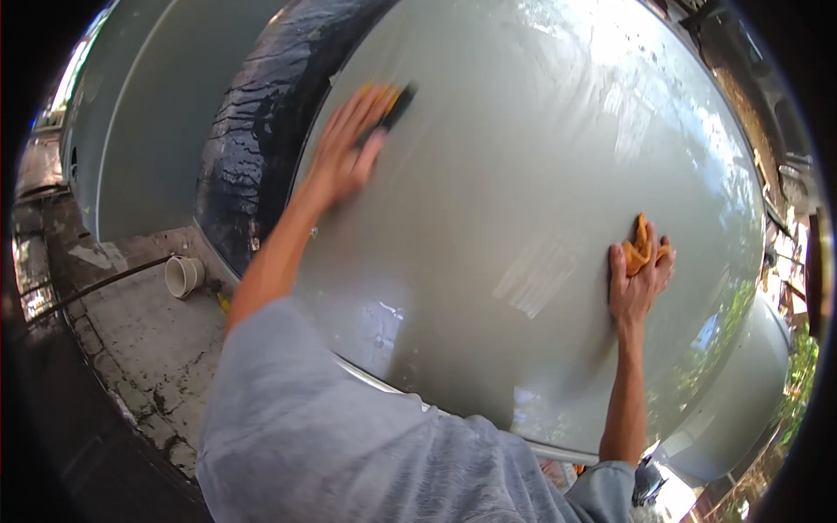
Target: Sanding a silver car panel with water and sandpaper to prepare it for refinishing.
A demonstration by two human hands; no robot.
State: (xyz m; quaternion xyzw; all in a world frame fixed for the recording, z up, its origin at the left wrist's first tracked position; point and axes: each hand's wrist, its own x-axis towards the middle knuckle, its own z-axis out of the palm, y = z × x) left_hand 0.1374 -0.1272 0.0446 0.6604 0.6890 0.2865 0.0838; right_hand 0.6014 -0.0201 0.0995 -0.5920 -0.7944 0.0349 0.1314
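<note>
A wide, pale grey-green car roof fills the middle of the head view, shiny and wet-looking in places. On its upper left side lies my left hand, blurred by motion, closed on a flat black-and-yellow block pressed to the surface. The block's exact kind is unclear. Further right, my right hand rests on the roof, its fingers closed round a bunched orange cloth.
A dark windscreen streaked with liquid borders the roof at left, beside a grey-green body panel. Lower left, a white bucket stands on the stained concrete floor. Another rounded panel is at lower right.
</note>
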